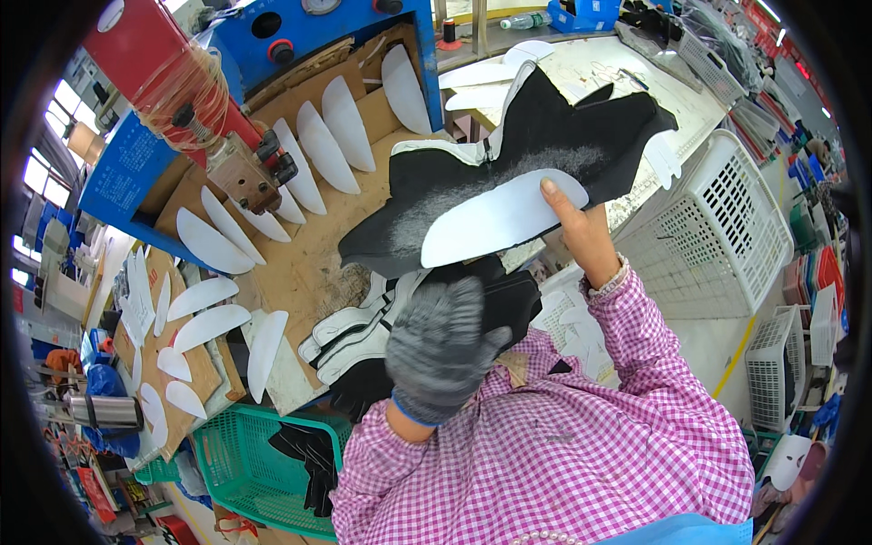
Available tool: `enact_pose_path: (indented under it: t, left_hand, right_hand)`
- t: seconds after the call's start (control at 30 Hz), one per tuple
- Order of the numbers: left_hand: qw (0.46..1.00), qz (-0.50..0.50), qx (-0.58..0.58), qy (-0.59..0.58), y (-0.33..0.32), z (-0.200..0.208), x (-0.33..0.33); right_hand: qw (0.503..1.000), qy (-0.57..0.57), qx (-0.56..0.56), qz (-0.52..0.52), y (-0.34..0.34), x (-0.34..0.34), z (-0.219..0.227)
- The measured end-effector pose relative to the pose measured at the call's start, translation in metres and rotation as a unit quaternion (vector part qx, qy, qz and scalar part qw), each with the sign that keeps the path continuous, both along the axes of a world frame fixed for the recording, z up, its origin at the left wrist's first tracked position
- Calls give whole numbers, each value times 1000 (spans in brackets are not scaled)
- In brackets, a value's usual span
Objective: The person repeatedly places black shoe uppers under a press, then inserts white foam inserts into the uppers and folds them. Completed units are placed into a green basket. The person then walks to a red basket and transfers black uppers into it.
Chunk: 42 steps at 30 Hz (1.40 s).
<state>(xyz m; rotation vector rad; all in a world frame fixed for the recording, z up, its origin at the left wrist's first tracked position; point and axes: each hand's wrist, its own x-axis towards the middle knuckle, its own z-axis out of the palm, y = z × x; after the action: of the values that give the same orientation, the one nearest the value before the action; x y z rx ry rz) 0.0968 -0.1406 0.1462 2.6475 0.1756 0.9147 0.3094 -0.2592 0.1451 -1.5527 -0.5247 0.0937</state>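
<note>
My bare right hand (pixel 583 238) grips a long white rounded insert (pixel 495 218), thumb on top. The insert lies against a large black fabric piece (pixel 563 127) with a greyish rubbed-looking band and white trim along part of its edge. The right fingers are hidden beneath. My left hand (pixel 436 350), in a grey knit glove, is smeared by motion, and its fingers cannot be made out. It is over a stack of black and white sewn pieces (pixel 350 331) near my body, just below the insert.
Several white inserts (pixel 341 123) stand inside the blue machine (pixel 127 173), below its red arm (pixel 173 73). More white inserts (pixel 211 327) lie on the board at left. A green basket (pixel 241 463) sits at lower left, a white crate (pixel 718 227) at right.
</note>
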Motion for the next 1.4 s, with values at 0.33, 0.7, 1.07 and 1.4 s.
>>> enact_pose_path:
  t: [0.33,0.7,1.07,1.4]
  left_hand:
    - [991,-43,-26,-123,41,36,81]
    - [960,-60,-248,-115,43,58,53]
    - [926,-17,-326,-187,17,43,47]
    - [886,56,-406,-217,59,37,76]
  right_hand:
    - [949,-184,80,242,-1,-33,90]
    - [742,-586,-309,106,27,-46,100]
    - [747,-610,-202,172,47,-34,64]
    - [862,-504,-41,46,-1,-3,101]
